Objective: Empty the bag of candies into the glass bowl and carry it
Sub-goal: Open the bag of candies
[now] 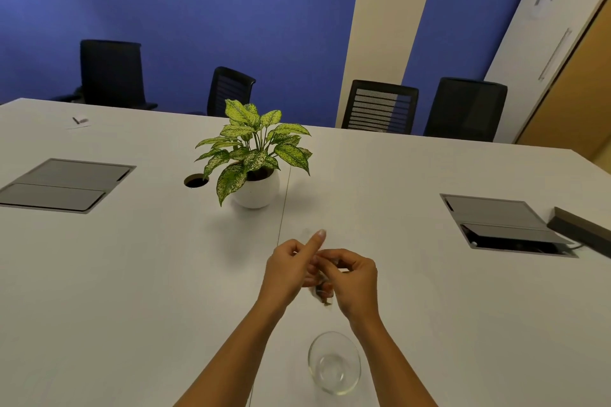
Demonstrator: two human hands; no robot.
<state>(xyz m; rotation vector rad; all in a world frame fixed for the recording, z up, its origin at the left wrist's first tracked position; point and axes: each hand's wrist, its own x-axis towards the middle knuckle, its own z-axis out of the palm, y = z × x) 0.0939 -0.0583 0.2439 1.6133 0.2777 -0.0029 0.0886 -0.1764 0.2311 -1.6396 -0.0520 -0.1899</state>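
Observation:
A small clear bag of candies hangs between my two hands above the white table. My left hand pinches its top, with the index finger sticking up. My right hand grips the same top edge from the other side. Only the bag's lower part shows below my fingers; the candies inside are blurred. The glass bowl stands on the table close to me, between my forearms and nearer than the bag. It holds nothing.
A potted plant in a round white pot stands beyond my hands. Grey cable hatches lie left and right, a round cable hole beside the plant. A dark box sits far right. Several black chairs line the far edge.

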